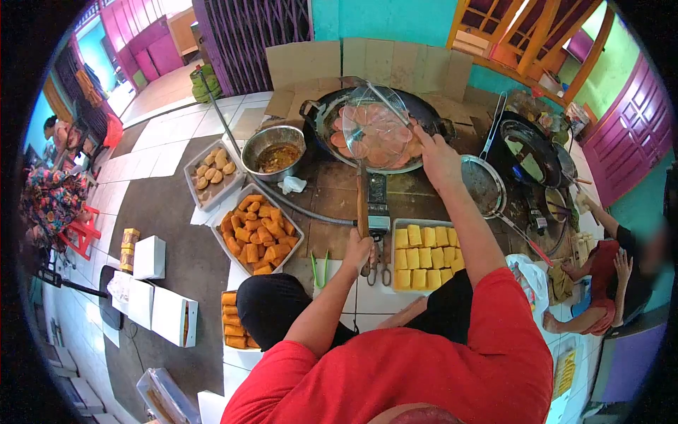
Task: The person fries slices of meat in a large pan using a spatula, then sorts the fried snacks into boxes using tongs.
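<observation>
My left hand is closed round the wooden handle of a wire skimmer. Its wide mesh head is over the large wok, among many round, pinkish-orange flat pieces. My right hand reaches to the wok's right side, its fingers closed on a thin, light metal utensil that slants up and left across the mesh. The far end of that utensil is hard to make out. Beneath the skimmer handle stands a gas stove.
Left are a steel pot, a tray of orange rolls and a tub of round pieces. A tray of yellow blocks and green tongs lie near my legs. Right are a strainer, another wok and a seated person.
</observation>
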Demonstrator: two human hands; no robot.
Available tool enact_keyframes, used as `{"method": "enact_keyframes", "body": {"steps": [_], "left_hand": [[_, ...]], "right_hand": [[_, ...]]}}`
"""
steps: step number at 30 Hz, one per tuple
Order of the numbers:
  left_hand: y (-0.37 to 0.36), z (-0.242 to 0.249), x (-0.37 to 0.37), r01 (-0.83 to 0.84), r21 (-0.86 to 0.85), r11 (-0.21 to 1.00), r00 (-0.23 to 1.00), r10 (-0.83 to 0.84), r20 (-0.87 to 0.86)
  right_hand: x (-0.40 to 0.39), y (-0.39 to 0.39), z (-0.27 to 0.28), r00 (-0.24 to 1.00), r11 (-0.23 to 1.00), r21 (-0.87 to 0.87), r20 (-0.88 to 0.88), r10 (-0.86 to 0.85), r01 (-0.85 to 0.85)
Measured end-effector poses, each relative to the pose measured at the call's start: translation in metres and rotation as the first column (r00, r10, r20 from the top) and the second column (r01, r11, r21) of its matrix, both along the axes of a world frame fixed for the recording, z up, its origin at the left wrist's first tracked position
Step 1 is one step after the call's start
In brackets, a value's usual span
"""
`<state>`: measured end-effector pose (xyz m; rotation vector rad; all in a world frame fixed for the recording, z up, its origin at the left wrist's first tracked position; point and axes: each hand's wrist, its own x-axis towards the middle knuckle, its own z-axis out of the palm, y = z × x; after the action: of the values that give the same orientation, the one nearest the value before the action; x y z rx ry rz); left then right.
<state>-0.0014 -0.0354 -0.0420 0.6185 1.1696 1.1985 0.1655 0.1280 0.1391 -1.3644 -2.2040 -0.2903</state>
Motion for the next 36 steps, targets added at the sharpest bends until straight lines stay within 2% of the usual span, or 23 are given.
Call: {"method": "enact_keyframes", "body": {"steps": [2,5,8,11,14,16,19,22,23,25,26,27,28,30,31,34,36], "left_hand": [[0.001,0.001,0.002,-0.015,0.004,1.0,1.0,0.015,0.026],[0.004,0.002,0.002,-0.038,-0.014,0.999,0.997,0.038,0.059],[0.004,0.006,-0.001,-0.017,-0.019,1.0,0.995,0.018,0.096],[0.002,0.005,-0.002,0.003,0.003,1.0,0.998,-0.003,0.063],[-0.001,0.006,0.0,0.014,-0.017,1.0,1.0,-0.014,0.016],[0.0,0.01,-0.001,0.007,-0.002,1.0,1.0,-0.007,0.004],[0.007,-0.001,-0.005,0.078,-0.009,0.997,0.987,-0.076,0.144],[0.0,0.023,-0.005,0.069,-0.045,0.997,0.998,-0.069,0.005],[-0.002,0.021,-0.005,0.072,-0.048,0.996,0.997,-0.071,0.031],[0.0,0.019,-0.006,0.074,-0.036,0.997,0.994,-0.071,0.08],[0.002,0.02,-0.006,0.075,-0.039,0.996,0.996,-0.073,0.05],[0.001,0.021,-0.006,0.073,-0.046,0.996,0.997,-0.073,0.019],[0.001,0.021,-0.007,0.068,-0.051,0.996,0.998,-0.068,-0.013],[0.003,0.019,-0.009,0.068,-0.056,0.996,0.996,-0.065,0.06],[0.002,0.018,-0.009,0.068,-0.063,0.996,0.993,-0.062,0.098],[-0.001,0.016,-0.004,0.026,-0.028,0.999,0.999,-0.027,-0.04],[0.0,0.011,-0.002,0.013,-0.006,1.0,0.996,-0.013,-0.09]], "right_hand": [[-0.001,-0.003,0.005,0.999,0.999,0.013,0.007,0.037,-0.037],[0.006,-0.013,-0.003,0.992,0.994,-0.097,0.102,0.067,-0.057],[0.021,-0.024,-0.011,0.989,0.983,-0.17,0.115,0.095,-0.075],[0.016,-0.019,-0.013,1.0,0.997,-0.07,-0.002,0.026,-0.026],[0.003,-0.012,-0.01,0.999,0.999,-0.013,0.027,0.037,-0.037],[0.003,-0.02,-0.016,0.995,0.998,-0.044,0.079,0.053,-0.05],[0.01,-0.038,-0.009,0.992,0.992,-0.082,0.072,0.1,-0.094],[0.012,-0.03,-0.008,0.998,0.997,-0.036,-0.019,0.066,-0.066],[0.012,-0.026,-0.012,0.998,0.999,-0.014,-0.055,0.038,-0.039],[0.012,-0.02,-0.024,0.998,0.997,-0.056,-0.057,0.041,-0.044],[0.011,-0.015,-0.028,0.997,0.996,-0.068,-0.058,0.046,-0.05],[0.008,-0.022,-0.034,0.998,0.986,-0.166,0.06,-0.025,0.034],[0.01,-0.031,-0.037,0.999,0.979,-0.203,0.052,0.008,0.002],[0.023,-0.044,-0.04,0.996,0.96,-0.273,0.038,0.08,-0.066],[0.028,-0.049,-0.033,0.998,0.967,-0.247,0.019,0.065,-0.059],[0.033,-0.03,-0.011,0.993,0.997,-0.072,-0.114,0.012,-0.021],[0.035,-0.018,0.018,0.99,1.0,-0.012,-0.138,-0.001,0.0]]}}
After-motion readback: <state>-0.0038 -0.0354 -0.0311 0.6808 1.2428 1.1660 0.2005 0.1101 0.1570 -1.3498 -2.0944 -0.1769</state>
